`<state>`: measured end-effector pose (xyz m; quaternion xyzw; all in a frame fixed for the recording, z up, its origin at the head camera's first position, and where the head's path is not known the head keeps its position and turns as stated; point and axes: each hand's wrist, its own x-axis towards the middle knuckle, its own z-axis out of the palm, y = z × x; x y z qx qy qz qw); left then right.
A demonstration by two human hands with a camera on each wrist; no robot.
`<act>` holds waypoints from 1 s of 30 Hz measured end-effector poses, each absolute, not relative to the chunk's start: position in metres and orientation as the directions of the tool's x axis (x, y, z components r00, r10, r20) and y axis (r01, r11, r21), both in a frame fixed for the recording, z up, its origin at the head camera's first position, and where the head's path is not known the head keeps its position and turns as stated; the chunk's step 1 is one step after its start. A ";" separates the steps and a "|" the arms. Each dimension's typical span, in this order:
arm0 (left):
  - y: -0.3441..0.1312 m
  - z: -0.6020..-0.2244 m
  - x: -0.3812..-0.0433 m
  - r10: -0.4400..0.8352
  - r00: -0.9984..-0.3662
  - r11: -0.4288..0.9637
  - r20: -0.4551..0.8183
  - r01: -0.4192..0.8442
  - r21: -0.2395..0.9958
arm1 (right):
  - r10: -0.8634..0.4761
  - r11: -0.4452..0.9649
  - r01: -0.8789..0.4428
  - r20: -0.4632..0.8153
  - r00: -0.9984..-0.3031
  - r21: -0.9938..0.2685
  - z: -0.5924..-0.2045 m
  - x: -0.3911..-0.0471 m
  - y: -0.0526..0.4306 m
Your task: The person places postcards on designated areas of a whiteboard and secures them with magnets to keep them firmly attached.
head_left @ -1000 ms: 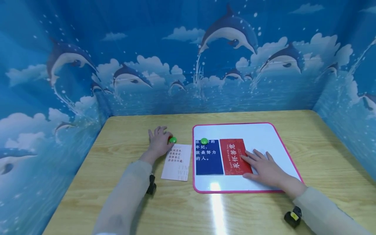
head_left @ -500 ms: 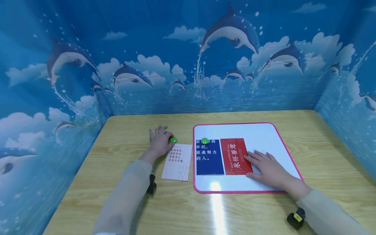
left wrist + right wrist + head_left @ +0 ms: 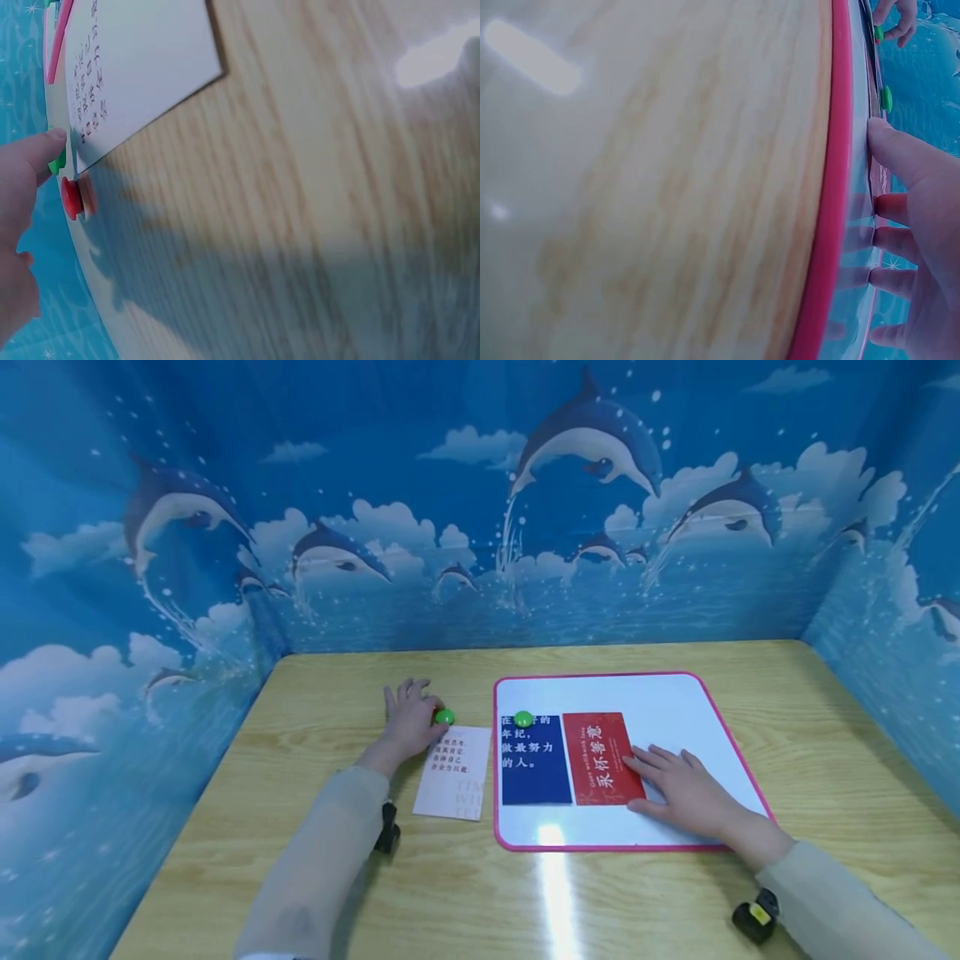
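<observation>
Between its thumb and a finger, my left hand [image 3: 410, 723] pinches a round green magnet [image 3: 445, 717] at the top edge of a white printed card [image 3: 452, 785]. The left wrist view shows a red magnet [image 3: 71, 198] on the table below that hand. My right hand [image 3: 686, 789] rests with spread fingers on a pink-rimmed whiteboard [image 3: 675, 693], its fingertips at the right edge of a red card [image 3: 600, 760]. Left of the red card lies a blue card [image 3: 536, 777], with another green magnet [image 3: 523, 719] on its top.
A wooden table [image 3: 300, 877] carries everything, with a bright reflection below the whiteboard. A blue dolphin-print curtain [image 3: 420, 610] stands behind the table and at both sides. Black wrist devices, such as the right one [image 3: 756, 917], sit at the sleeves.
My right hand has shifted slightly right, from over the red card to its right edge, then stayed still. The left hand keeps its pinch on the green magnet, hardly moving.
</observation>
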<state>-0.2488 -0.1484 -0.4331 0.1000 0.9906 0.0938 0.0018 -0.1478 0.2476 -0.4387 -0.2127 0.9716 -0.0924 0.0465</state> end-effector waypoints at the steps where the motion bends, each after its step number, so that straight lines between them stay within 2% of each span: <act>1: -0.148 -0.432 -0.249 0.199 -0.980 0.962 0.013 0.198 0.188 | -0.423 0.892 -0.405 -0.052 -0.905 -0.200 -0.438 -0.148 0.247; 30: -0.121 -0.408 -0.246 0.229 -0.973 0.958 0.013 0.228 0.176 | -0.421 0.892 -0.404 -0.048 -0.906 -0.203 -0.439 -0.147 0.247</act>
